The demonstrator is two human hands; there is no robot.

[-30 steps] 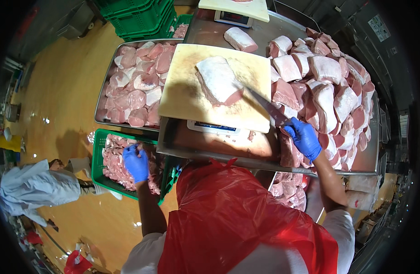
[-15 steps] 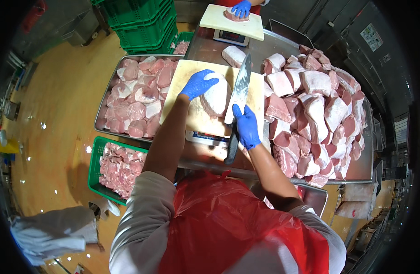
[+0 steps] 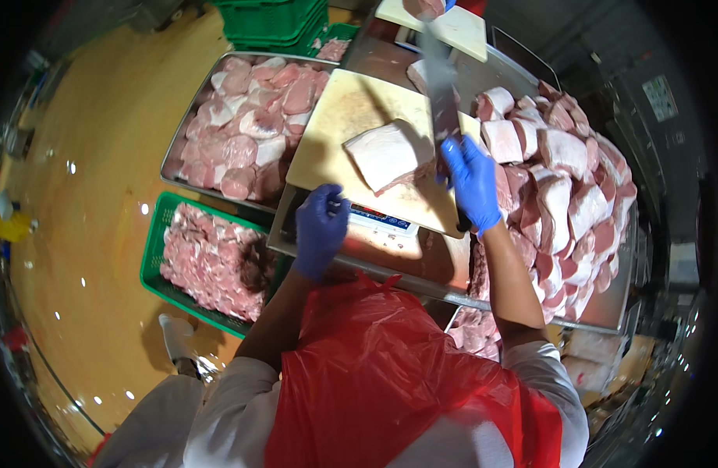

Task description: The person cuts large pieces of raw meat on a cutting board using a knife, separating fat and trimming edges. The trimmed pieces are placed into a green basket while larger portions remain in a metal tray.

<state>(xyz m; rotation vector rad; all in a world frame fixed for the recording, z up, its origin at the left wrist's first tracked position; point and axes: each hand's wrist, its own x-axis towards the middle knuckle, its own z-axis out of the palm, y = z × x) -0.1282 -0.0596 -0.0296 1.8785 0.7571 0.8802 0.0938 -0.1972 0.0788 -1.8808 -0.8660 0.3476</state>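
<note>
Both gloved hands are standing apart from where they were half a second ago: the left hand [image 3: 321, 230] is no longer resting on the meat piece [image 3: 386, 156] but is hovering off the near-left corner of the cutting board [image 3: 335, 148]; the right hand [image 3: 472, 183] is sitting farther right, its fingers closing round the handle of the knife [image 3: 444, 109], whose blurred blade is pointing away from the body; the left fingers are curling, and whether they are holding anything I cannot tell. That one piece is lying skin-white side up on the board, apparently unfinished; many pieces are filling the metal tray [image 3: 218, 194], seemingly done, and small trimmings [image 3: 210, 261] are gathering in the green crate [image 3: 150, 242]; a large heap of pieces [image 3: 561, 195] is still waiting, by my judgement. A scale [image 3: 381, 218] is showing beneath the near edge of the board; the blade is partly covering another piece [image 3: 417, 76] beyond; green crates [image 3: 273, 19] are standing behind the tray.
</note>
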